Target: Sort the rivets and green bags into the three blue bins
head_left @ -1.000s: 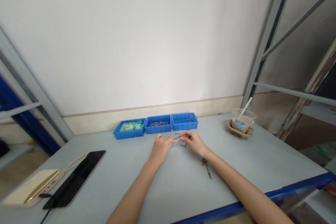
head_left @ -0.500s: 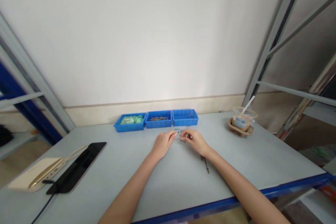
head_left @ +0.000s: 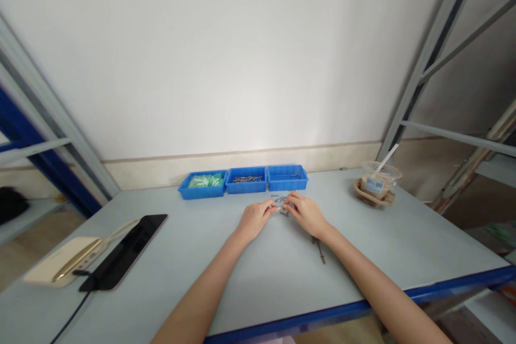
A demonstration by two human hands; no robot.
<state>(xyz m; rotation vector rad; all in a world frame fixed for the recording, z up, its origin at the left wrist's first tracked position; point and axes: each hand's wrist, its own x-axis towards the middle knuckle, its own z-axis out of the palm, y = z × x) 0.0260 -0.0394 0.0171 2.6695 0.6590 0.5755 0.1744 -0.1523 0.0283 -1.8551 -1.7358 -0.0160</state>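
Note:
My left hand (head_left: 255, 219) is closed in a pinch above the table, with a small pale piece (head_left: 279, 208) at its fingertips, too small to name for sure. My right hand (head_left: 307, 214) faces it, thumb and fingers pressed together close to that piece; whatever they grip is hidden. Several small loose screws (head_left: 284, 214) lie on the table around and just behind the fingertips. Under my right forearm, a longer dark metal fastener (head_left: 321, 252) with a brass-coloured end rests on the table, partly covered.
Three blue bins stand along the wall: one with pale green-white pieces (head_left: 205, 179), one with bronze screws (head_left: 246, 179), one with few screws (head_left: 296, 176). A drink cup (head_left: 374, 183) in a cardboard holder stands right. A black tablet (head_left: 129, 252) and white box (head_left: 52, 269) lie left.
My right hand's fingers have come closer to my left fingertips, and the pale piece now shows between the hands. The whole view has shifted slightly.

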